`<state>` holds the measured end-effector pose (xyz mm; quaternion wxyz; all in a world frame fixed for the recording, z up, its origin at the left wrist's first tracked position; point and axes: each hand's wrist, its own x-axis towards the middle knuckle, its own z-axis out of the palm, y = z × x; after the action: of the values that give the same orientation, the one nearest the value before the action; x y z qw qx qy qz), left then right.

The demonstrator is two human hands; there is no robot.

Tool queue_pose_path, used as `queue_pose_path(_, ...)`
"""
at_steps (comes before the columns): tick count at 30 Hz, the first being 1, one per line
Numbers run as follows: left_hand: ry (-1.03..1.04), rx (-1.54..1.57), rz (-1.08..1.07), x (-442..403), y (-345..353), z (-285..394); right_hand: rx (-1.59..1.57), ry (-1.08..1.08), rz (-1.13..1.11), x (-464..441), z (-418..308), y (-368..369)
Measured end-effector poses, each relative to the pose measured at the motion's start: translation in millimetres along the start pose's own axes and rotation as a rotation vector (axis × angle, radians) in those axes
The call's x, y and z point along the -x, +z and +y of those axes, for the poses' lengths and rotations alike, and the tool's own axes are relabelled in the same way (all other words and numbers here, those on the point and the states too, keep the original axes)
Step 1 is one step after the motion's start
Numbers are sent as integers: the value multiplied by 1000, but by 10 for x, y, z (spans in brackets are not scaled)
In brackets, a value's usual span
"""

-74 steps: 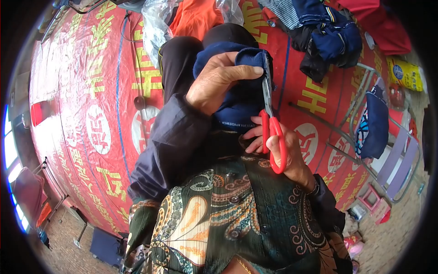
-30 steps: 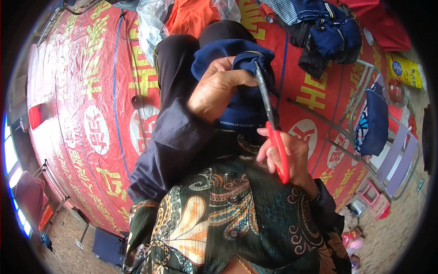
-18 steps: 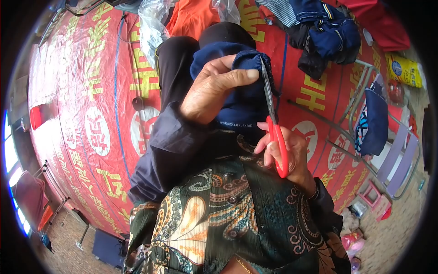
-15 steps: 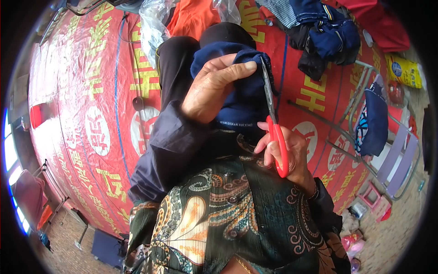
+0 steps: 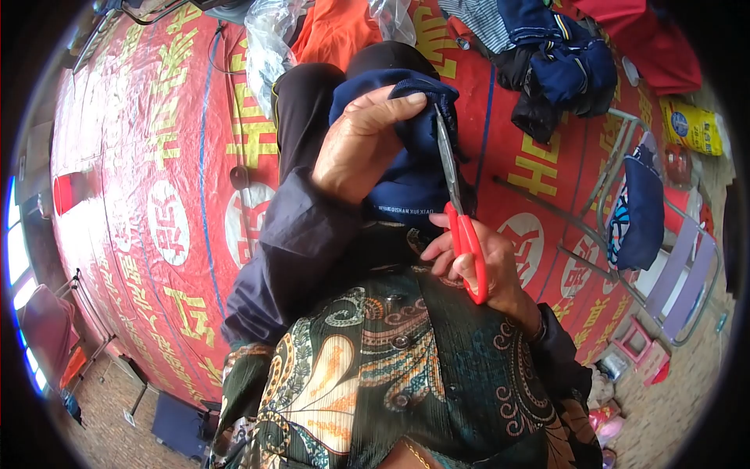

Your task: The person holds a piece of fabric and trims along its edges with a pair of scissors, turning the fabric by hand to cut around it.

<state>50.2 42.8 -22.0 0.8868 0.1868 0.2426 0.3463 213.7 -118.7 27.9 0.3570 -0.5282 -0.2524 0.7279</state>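
Note:
Navy cloth (image 5: pixel 402 176) with small white lettering lies over my lap. My left hand (image 5: pixel 359 144) pinches the upper part of this cloth between thumb and fingers. Scissors with red handles (image 5: pixel 467 254) are in my right hand (image 5: pixel 492 262), whose thumb and fingers are around the handles. The metal blades point up and slightly left, and their tips touch or overlap the cloth edge just right of my left fingertips. Whether fabric lies between the blades cannot be made out.
A red sheet with yellow lettering (image 5: pixel 168 223) covers the floor. Dark and navy clothes (image 5: pixel 562 70) lie at the upper right, orange cloth (image 5: pixel 336 31) and clear plastic (image 5: pixel 269 43) at the top. On the right stands a metal-framed chair (image 5: pixel 680 281) beside a rolled navy item (image 5: pixel 642 211).
The scissors and my right hand have shifted slightly left. My left thumb has moved up and left along the cloth, and the cloth's held edge has changed shape.

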Motion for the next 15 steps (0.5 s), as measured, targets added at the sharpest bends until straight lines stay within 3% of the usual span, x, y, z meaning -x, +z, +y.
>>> queue_pose_path(2, -3, -1, -8, -26, -41, -5, 76, 57, -6, -5, -10, 5)
queue_pose_path(4, -5, -2, -16, -49, -78, -6, 400, -116, -57, -6, 51, -8)
queue_pose_path(9, 6, 250, 22, -126, -300, 46, 188, -26, -42, 60, 22, -11)
queue_pose_path(15, 9, 247, -29, -56, -285, 63, 82, -18, -4, 49, 7, 17)
